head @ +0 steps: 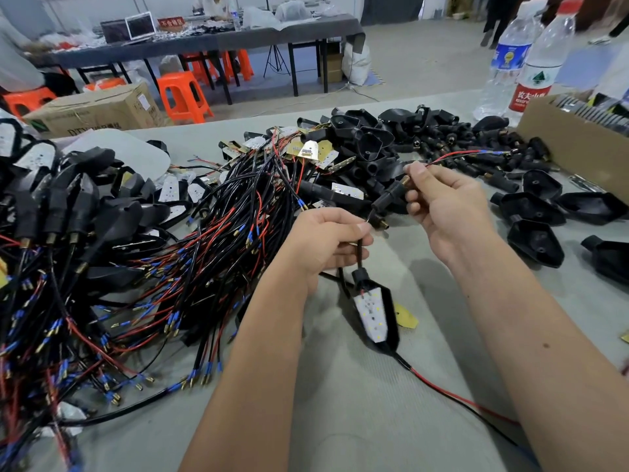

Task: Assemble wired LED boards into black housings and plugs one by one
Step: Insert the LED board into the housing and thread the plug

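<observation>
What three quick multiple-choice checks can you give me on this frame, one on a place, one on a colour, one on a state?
1. Where does the housing with the LED board hang?
A. Below the left hand
B. Inside the cardboard box
C. On the orange stool

2. What colour is the cap of the nearer water bottle?
A. Green
B. Red
C. Yellow

3. What is the right hand doing?
A. Lying flat on the table
B. Pinching red and black wires, with a black plug held in it
C. Holding a bottle

Answers:
1 A: the housing dangles on its cable just under the left hand, which grips that cable.
2 B: its cap is red, matching its red label.
3 B: the thumb and forefinger pinch the thin wires, and the black plug sticks out from the hand.
</observation>
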Tool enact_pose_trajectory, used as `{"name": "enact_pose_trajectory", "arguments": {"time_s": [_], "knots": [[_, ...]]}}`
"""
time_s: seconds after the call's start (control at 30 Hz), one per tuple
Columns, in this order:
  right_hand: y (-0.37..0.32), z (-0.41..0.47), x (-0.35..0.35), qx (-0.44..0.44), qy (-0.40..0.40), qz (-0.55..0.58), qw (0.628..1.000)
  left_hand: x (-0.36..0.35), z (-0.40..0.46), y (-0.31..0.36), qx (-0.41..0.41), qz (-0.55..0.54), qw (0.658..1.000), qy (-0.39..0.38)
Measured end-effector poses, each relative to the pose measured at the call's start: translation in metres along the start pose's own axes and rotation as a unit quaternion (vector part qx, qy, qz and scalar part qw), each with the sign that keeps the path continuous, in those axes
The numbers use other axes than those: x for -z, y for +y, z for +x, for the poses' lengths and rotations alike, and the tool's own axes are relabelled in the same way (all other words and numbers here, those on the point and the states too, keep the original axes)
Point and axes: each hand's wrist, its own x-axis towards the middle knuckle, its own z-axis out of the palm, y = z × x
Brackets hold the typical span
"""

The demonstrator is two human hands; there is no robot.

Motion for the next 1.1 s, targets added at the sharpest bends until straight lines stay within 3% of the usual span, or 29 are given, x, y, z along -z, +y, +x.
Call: {"name": "enact_pose_trajectory", "arguments": {"time_s": [0.33,0.5,0.8,0.9,1.1], "knots": [[0.0015,-0.007,-0.0079,0.078,0.047,-0.062,0.994,-0.0022,0.0004,0.0073,-0.094,0.042,0.993,0.057],[0.0032,-0.0071,-0.0081,0.088,0.062,-0.067,0.992,-0.0009,-0.0002,0.0048,-0.08,0.048,0.995,0.031],[0.0037,-0.0042,-0.0079,-0.006,-0.092,-0.003,0.996,0.0029,0.0015,-0.0003,-0.076,0.015,0.995,0.067],[0.0028,-0.0066,-0.0072,-0.041,-0.081,0.004,0.996,0.004,0.0014,0.0,-0.079,0.01,0.995,0.064],[-0.0006,-0.0085,-0.0063,-0.009,-0.046,-0.035,0.998,0.005,0.0006,-0.0018,-0.046,0.021,0.999,-0.012]]}}
